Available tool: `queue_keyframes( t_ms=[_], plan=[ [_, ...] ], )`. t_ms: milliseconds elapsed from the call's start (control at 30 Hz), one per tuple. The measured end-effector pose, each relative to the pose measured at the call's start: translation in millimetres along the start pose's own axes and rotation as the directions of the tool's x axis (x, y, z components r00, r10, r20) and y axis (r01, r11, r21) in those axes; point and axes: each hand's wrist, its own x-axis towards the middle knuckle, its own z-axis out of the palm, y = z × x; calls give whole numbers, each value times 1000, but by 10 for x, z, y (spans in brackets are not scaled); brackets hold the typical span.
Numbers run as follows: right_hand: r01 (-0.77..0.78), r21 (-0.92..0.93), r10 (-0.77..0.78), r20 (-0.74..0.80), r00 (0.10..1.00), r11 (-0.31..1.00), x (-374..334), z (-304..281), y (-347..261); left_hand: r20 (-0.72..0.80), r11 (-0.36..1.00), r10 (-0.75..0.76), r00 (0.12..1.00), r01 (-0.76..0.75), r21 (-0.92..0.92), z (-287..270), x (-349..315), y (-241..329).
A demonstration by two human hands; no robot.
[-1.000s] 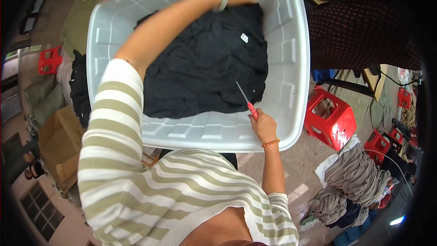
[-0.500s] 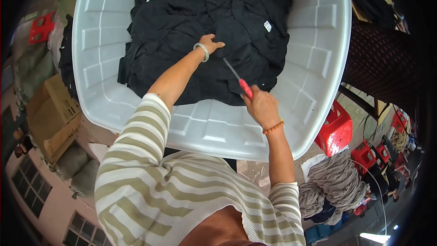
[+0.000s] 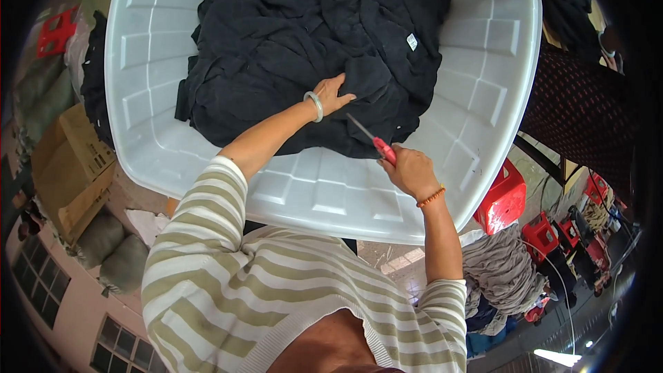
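Observation:
My left hand (image 3: 333,94), with a pale bangle at its wrist, is closed on a raised fold of a black garment (image 3: 366,77). Thumb and fingers sit on either side of the cloth. In my right hand (image 3: 413,171) is a red-handled tool with a slim metal blade (image 3: 383,149). Its tip points up and left, close to my left thumb and just over the cloth. Whether the blade is single or a closed pair, I cannot tell. Beneath both lies a heap of black garments (image 3: 276,48), two small white labels showing on it.
A large white plastic tub (image 3: 331,197) surrounds the heap, its near rim against my body. Right of it are a red stool (image 3: 503,199) and a pile of grey cloth (image 3: 501,266). An opened cardboard box (image 3: 72,169) and stuffed sacks (image 3: 124,262) stand on the left.
My left hand has moved right and toward me and now grips a fold of cloth, which stands up beside it. The right hand with the tool has shifted slightly right and nearer.

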Motion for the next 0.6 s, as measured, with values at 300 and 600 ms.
queue_keyframes(
  t_ms=[300, 600],
  plan=[
    [-260, 137, 293, -362, 885, 956, -216, -295, 42, -278, 928, 212, 937, -282, -242, -708, 1204, 1421],
    [-274, 206, 333, -364, 870, 939, -181, -278, -14, 6, 801, -171, 985, 135, 583, -583, 1271, 366]
  ],
)
